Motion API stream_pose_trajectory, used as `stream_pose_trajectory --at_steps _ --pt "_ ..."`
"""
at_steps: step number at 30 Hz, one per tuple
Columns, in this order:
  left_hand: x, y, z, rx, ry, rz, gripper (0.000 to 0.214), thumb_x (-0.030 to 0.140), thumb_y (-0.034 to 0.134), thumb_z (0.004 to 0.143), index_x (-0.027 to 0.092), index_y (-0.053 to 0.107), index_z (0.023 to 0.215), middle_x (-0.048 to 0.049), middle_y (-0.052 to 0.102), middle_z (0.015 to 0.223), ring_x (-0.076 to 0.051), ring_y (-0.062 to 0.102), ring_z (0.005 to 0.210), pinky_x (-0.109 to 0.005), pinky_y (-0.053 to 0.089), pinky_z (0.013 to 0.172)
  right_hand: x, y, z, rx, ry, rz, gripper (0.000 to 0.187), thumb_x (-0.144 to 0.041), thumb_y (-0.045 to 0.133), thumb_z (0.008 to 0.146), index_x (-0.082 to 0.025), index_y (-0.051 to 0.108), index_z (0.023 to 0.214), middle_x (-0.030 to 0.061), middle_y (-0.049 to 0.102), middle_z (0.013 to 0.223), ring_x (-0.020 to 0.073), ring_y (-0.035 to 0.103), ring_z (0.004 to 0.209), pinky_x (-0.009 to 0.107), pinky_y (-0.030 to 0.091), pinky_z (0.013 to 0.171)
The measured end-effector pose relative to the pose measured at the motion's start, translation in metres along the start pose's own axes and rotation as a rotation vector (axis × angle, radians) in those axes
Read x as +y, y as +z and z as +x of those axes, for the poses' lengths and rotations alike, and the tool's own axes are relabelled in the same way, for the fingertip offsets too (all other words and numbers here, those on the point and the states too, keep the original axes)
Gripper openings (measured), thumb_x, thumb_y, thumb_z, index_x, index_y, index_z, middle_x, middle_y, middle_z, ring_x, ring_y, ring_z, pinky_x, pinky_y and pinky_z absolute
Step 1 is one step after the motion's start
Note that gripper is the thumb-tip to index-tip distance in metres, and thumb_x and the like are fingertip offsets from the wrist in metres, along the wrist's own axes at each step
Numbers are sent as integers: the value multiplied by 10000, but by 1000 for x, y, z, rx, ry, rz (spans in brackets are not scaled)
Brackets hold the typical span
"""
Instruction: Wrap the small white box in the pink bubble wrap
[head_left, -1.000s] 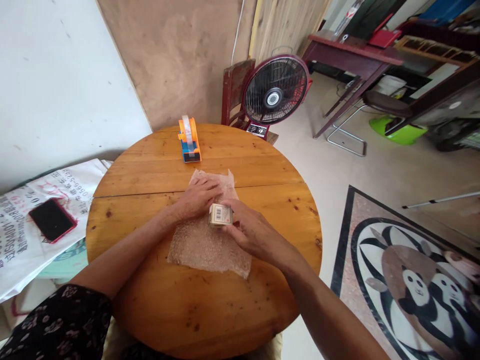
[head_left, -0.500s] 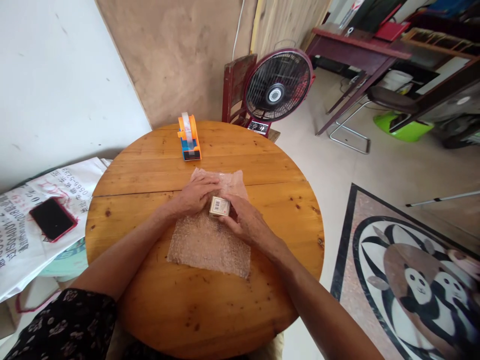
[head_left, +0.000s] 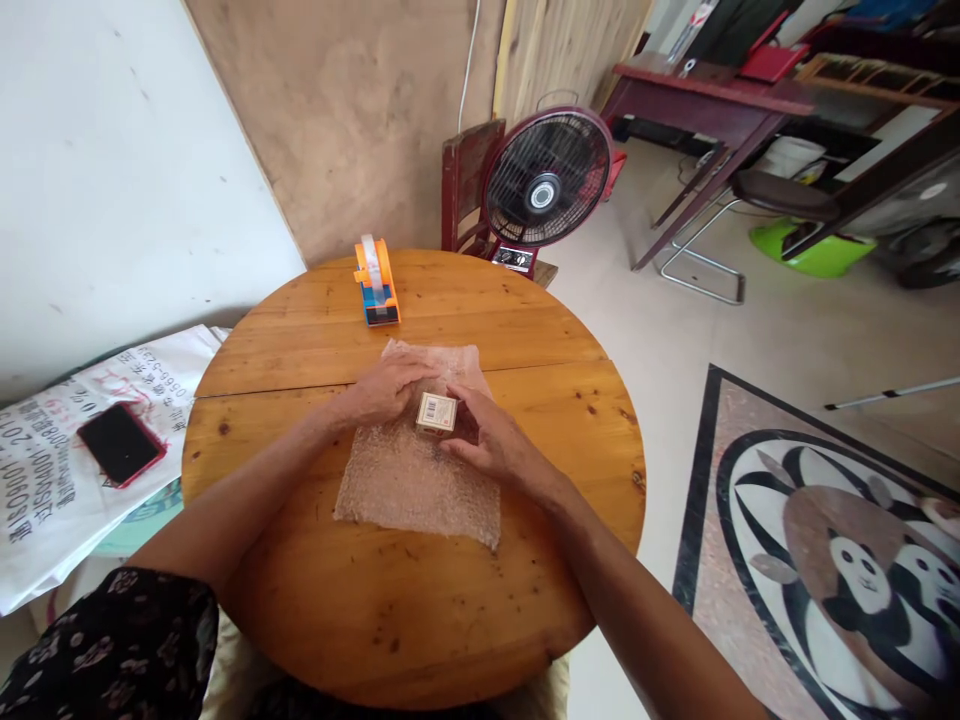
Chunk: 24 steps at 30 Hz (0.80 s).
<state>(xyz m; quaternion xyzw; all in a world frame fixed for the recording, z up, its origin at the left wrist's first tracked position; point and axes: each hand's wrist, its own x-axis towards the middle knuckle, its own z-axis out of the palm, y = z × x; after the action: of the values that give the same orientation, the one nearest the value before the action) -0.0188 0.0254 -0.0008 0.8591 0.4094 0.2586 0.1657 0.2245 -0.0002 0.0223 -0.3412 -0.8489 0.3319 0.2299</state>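
A small tan box (head_left: pixel 437 411) with a barcode label lies on a sheet of bubble wrap (head_left: pixel 409 480) spread on the round wooden table (head_left: pixel 315 560). My right hand (head_left: pixel 495 445) grips the box from the right, fingers curled round its side. My left hand (head_left: pixel 386 385) rests flat on the wrap's far left part, fingers stretched out and touching the box's left edge.
An orange and blue tape dispenser (head_left: pixel 376 282) stands at the table's far side. A red floor fan (head_left: pixel 546 192) and a wooden chair (head_left: pixel 466 196) stand beyond the table. A phone in a red case (head_left: pixel 121 443) lies on printed white sacks (head_left: pixel 60 470) at the left.
My right hand has carried the box a little farther from me and laid it flat on the wrap, barcode face up. My left hand stayed in place on the wrap.
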Motion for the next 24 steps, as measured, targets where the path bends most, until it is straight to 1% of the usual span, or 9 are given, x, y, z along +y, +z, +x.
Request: stream_pose_trajectory --at_steps 2,5,7,11,16,18,20,22,24 --pt "2 -1 -2 26 8 20 493 15 432 805 153 672 1214 -130 650 1330 -242 564 1281 -515 439 1112 -1 -4 0 -17 4 55 708 -257 696 785 -214 435 1442 154 560 1407 310 567 1255 487 473 1032" --pt "6 -2 -8 60 19 53 496 15 440 794 164 684 1199 -120 659 1310 -249 562 1279 -519 439 1112 1 -10 1 -42 49 149 627 -243 634 810 -219 465 1414 131 614 1308 282 633 1121 434 543 910" --pt "12 -3 -15 99 22 67 503 19 437 792 171 683 1204 -109 676 1279 -255 572 1259 -519 456 1094 3 -14 1 -40 55 174 578 -250 618 821 -228 494 1386 115 633 1258 268 646 1073 410 557 864" --pt "29 -6 -30 203 21 66 508 38 451 773 160 663 1218 -110 704 1211 -272 587 1229 -512 485 1057 7 -17 1 -51 -32 154 563 -294 672 824 -248 522 1365 101 609 1322 274 606 1180 432 504 990" --pt "49 -4 -41 180 -23 12 631 115 520 727 189 549 1353 -97 673 1276 -299 559 1270 -523 450 1091 10 -13 5 -63 -73 19 621 -322 738 791 -222 523 1365 136 602 1352 307 572 1233 481 453 1043" --pt "52 -2 -42 164 -45 -10 634 150 539 736 186 527 1369 -102 658 1300 -306 553 1276 -519 443 1096 11 -10 7 -58 -95 -8 611 -305 734 790 -246 532 1364 115 614 1353 298 576 1235 472 453 1040" --pt "53 2 -42 151 -85 -25 626 187 568 765 154 502 1386 -129 637 1327 -317 553 1274 -512 444 1094 10 -8 9 -45 -98 -1 574 -290 709 809 -276 544 1359 86 631 1349 282 592 1223 457 463 1026" --pt "52 5 -40 158 -114 -38 590 220 596 800 133 504 1376 -150 629 1333 -322 566 1257 -504 450 1088 9 -7 9 -33 -88 15 529 -279 684 823 -279 565 1338 77 648 1335 274 608 1210 451 469 1019" --pt "51 6 -39 180 -119 -56 513 238 611 825 166 539 1328 -135 650 1299 -307 597 1224 -493 471 1067 9 -6 9 -25 -80 20 506 -265 675 823 -269 578 1320 81 654 1332 275 605 1221 459 458 1036"
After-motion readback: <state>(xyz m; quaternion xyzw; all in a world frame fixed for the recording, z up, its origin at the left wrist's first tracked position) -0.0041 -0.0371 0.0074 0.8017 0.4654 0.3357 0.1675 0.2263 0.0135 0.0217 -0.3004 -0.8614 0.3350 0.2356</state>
